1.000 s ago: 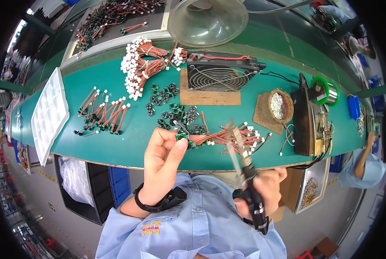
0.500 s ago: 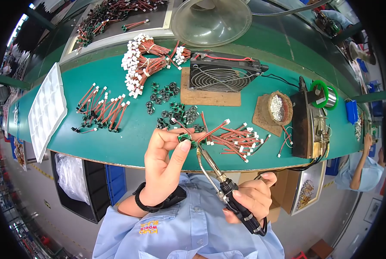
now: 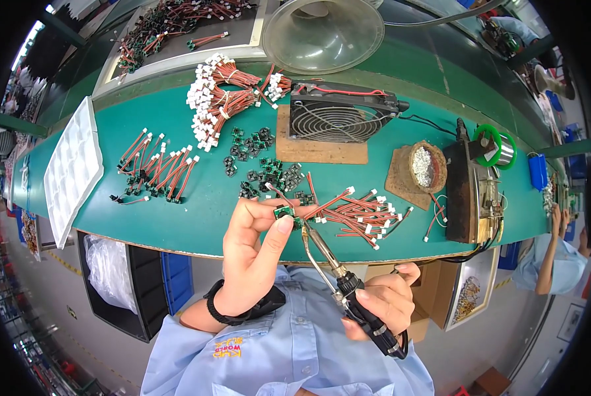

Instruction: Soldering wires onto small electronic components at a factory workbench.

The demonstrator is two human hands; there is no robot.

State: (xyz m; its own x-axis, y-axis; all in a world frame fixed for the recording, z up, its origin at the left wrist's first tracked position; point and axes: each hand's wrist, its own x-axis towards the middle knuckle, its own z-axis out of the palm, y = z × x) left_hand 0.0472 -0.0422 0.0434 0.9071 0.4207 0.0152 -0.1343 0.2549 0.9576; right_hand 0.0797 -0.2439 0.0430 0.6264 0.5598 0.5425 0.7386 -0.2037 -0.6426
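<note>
Above the front part of the green flat worktop, the left hand pinches a small green square circuit board, while the right hand grips a black-handled, metal-tipped soldering iron close to it; whether the tip touches is hard to tell. To the left, a group of dark boards with red-and-black wires looks finished; unwired green-and-black boards and loose white-plugged red wires seemingly remain to be joined.
</note>
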